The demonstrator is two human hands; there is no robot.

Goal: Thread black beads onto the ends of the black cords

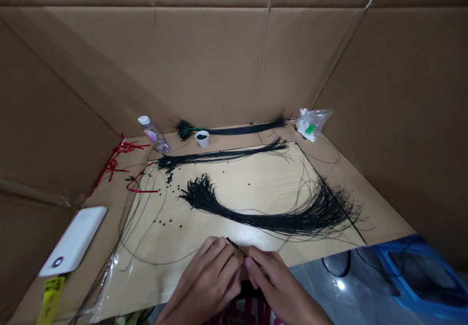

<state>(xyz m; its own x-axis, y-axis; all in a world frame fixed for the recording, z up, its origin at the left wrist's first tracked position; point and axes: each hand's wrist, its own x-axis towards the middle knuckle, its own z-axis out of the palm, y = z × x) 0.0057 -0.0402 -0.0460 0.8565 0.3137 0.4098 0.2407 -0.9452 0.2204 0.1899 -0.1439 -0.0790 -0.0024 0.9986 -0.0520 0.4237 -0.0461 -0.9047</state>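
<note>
My left hand (212, 276) and my right hand (274, 278) meet at the near edge of a light wooden board (234, 198), fingertips pinched together. Between them a thin black cord with small black beads (231, 241) pokes out. Just beyond the hands a large fanned bundle of black cords (263, 213) lies across the board. Loose black beads (170, 223) are scattered to the left of it. Two more black cord bundles (219, 156) lie farther back, the rearmost against the cardboard wall.
Cardboard walls enclose the work area. A small white cup (202, 138), a clear bottle (153, 134), red ties (117, 159) and a plastic bag (311, 123) sit at the back. A white power bank (75, 244) lies left; a blue object (417, 271) sits at right.
</note>
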